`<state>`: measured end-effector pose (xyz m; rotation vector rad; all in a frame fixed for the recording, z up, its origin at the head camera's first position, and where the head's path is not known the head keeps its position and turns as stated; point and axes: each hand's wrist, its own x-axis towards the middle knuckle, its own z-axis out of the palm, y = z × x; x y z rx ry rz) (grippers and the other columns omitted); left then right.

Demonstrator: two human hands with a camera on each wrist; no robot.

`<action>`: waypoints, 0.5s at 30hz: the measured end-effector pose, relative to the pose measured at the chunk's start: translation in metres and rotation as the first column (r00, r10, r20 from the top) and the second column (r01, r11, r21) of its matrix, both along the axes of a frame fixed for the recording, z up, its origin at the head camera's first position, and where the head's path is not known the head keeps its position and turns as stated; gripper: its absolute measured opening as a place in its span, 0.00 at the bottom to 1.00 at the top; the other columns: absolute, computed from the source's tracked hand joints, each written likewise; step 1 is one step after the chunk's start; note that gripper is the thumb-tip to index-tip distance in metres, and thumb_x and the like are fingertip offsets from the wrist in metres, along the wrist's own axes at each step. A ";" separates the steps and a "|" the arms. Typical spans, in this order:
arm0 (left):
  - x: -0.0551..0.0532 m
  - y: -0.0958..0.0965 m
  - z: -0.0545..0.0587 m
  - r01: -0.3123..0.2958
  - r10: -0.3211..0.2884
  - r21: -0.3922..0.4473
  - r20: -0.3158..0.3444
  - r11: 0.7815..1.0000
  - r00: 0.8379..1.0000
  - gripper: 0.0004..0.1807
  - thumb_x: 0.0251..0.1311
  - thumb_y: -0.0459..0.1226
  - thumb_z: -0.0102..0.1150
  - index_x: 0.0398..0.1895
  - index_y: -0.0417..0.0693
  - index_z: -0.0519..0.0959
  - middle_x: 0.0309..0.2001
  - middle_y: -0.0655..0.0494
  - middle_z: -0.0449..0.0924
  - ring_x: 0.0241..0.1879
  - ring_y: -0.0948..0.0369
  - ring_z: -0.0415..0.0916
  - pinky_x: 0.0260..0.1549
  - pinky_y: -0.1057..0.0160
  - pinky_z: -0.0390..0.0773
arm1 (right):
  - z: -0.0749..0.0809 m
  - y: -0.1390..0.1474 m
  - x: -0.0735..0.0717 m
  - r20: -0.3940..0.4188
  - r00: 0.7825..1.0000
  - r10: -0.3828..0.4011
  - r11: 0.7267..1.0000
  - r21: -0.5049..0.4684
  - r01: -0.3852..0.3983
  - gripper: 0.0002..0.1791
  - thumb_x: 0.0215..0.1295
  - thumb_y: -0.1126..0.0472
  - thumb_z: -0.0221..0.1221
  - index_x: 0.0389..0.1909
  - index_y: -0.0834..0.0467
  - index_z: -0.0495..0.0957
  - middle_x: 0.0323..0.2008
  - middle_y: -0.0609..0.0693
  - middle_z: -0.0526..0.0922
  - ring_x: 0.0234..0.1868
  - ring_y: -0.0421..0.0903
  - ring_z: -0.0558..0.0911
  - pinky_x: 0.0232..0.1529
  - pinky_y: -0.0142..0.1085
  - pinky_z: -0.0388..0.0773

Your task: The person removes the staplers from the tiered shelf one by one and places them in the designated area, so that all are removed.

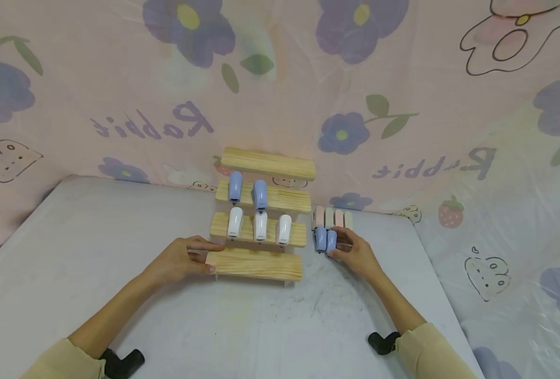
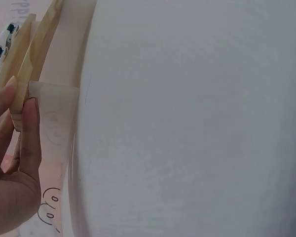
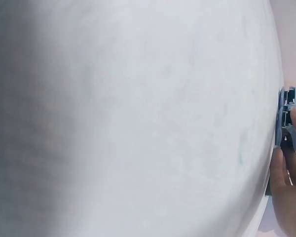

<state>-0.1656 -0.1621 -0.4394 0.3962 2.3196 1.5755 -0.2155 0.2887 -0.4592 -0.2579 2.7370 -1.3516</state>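
A tiered wooden display stand (image 1: 256,265) stands mid-table. My left hand (image 1: 177,260) holds the left end of its lowest board, thumb and fingers on opposite faces in the left wrist view. Three white mini staplers (image 1: 260,226) sit in a row on the second board, and two blue ones (image 1: 235,185) on the third. Right of the stand, my right hand (image 1: 355,255) pinches a blue stapler (image 1: 331,241) at the table. Another blue stapler (image 1: 320,239) stands close against its left side. The right wrist view shows only part of that hand, at its edge.
Behind the two blue staplers is a row of pink staplers (image 1: 320,217) and pale green staplers (image 1: 329,218). The white-covered table (image 1: 118,226) ends at a patterned curtain (image 1: 280,105). Black wrist mounts (image 1: 124,363) project beside both sleeves.
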 end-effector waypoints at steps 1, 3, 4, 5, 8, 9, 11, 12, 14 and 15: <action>0.000 0.000 0.000 -0.001 0.001 0.001 -0.001 1.000 1.000 0.29 0.50 0.40 0.77 0.58 0.46 0.82 0.61 0.41 0.73 0.50 0.46 0.80 0.49 0.52 0.81 | 0.000 0.000 0.000 0.001 1.000 0.000 1.000 0.000 0.000 0.37 0.57 0.70 0.70 0.68 0.63 0.68 0.58 0.67 0.76 0.57 0.62 0.79 0.56 0.47 0.77; 0.000 0.000 -0.001 -0.001 0.001 0.005 -0.001 1.000 1.000 0.29 0.50 0.40 0.77 0.58 0.46 0.82 0.62 0.41 0.73 0.51 0.46 0.80 0.49 0.51 0.81 | -0.001 0.000 0.000 0.004 1.000 -0.001 1.000 -0.002 0.001 0.37 0.57 0.70 0.70 0.68 0.63 0.68 0.58 0.67 0.75 0.57 0.62 0.79 0.57 0.47 0.77; 0.000 0.000 -0.001 -0.002 0.002 0.006 0.001 1.000 1.000 0.29 0.50 0.40 0.77 0.58 0.46 0.82 0.62 0.41 0.73 0.51 0.46 0.79 0.49 0.51 0.81 | -0.001 0.001 0.000 0.005 1.000 -0.001 1.000 -0.006 0.001 0.37 0.57 0.70 0.70 0.68 0.63 0.68 0.59 0.67 0.75 0.57 0.62 0.78 0.57 0.47 0.77; 0.000 0.000 -0.001 -0.004 0.004 0.006 0.000 1.000 1.000 0.29 0.50 0.40 0.77 0.58 0.46 0.82 0.62 0.41 0.73 0.51 0.46 0.79 0.49 0.51 0.80 | -0.001 0.001 0.000 0.005 1.000 -0.001 1.000 -0.008 0.001 0.37 0.57 0.70 0.70 0.68 0.63 0.68 0.59 0.67 0.75 0.57 0.62 0.78 0.57 0.47 0.77; 0.000 0.000 -0.001 -0.002 0.002 0.009 0.003 1.000 1.000 0.29 0.50 0.40 0.77 0.58 0.47 0.82 0.62 0.42 0.74 0.51 0.46 0.79 0.50 0.50 0.80 | 0.000 0.002 0.000 0.005 1.000 0.004 1.000 -0.027 -0.004 0.36 0.58 0.70 0.70 0.68 0.63 0.68 0.59 0.68 0.75 0.58 0.62 0.78 0.57 0.46 0.76; 0.000 0.000 -0.001 -0.002 0.002 0.010 0.003 1.000 1.000 0.29 0.50 0.40 0.77 0.58 0.46 0.82 0.62 0.42 0.74 0.51 0.46 0.79 0.50 0.50 0.80 | 0.001 0.002 0.000 0.007 1.000 0.001 0.999 -0.034 -0.001 0.36 0.58 0.70 0.69 0.68 0.63 0.68 0.59 0.67 0.75 0.58 0.62 0.78 0.57 0.45 0.77; 0.000 0.000 -0.001 -0.001 0.001 0.010 0.001 1.000 1.000 0.29 0.50 0.40 0.77 0.58 0.46 0.82 0.61 0.41 0.74 0.51 0.46 0.79 0.49 0.51 0.80 | 0.002 0.003 0.000 0.008 1.000 -0.003 0.999 -0.035 0.004 0.35 0.58 0.69 0.69 0.67 0.63 0.68 0.59 0.66 0.76 0.57 0.61 0.79 0.56 0.43 0.78; 0.000 0.000 -0.001 0.000 0.000 0.008 0.000 1.000 1.000 0.29 0.50 0.40 0.77 0.58 0.46 0.82 0.61 0.41 0.74 0.51 0.45 0.79 0.49 0.51 0.81 | 0.003 0.003 0.000 0.006 1.000 -0.006 0.999 -0.035 0.006 0.35 0.59 0.69 0.69 0.67 0.62 0.68 0.59 0.65 0.76 0.57 0.60 0.79 0.56 0.42 0.78; 0.000 0.000 -0.001 0.001 -0.001 0.005 -0.006 1.000 1.000 0.29 0.50 0.40 0.77 0.57 0.45 0.82 0.61 0.41 0.74 0.51 0.45 0.79 0.48 0.51 0.81 | 0.004 0.005 0.001 -0.001 1.000 -0.011 0.999 -0.031 0.011 0.34 0.59 0.69 0.68 0.67 0.62 0.69 0.59 0.65 0.76 0.56 0.60 0.80 0.54 0.40 0.79; 0.000 0.000 -0.001 0.001 -0.001 0.001 -0.009 1.000 1.000 0.29 0.50 0.40 0.77 0.57 0.46 0.82 0.61 0.41 0.74 0.51 0.45 0.79 0.49 0.51 0.81 | 0.005 0.006 0.001 -0.007 1.000 -0.011 1.000 -0.024 0.010 0.34 0.59 0.69 0.68 0.67 0.63 0.69 0.58 0.65 0.77 0.56 0.60 0.80 0.53 0.39 0.79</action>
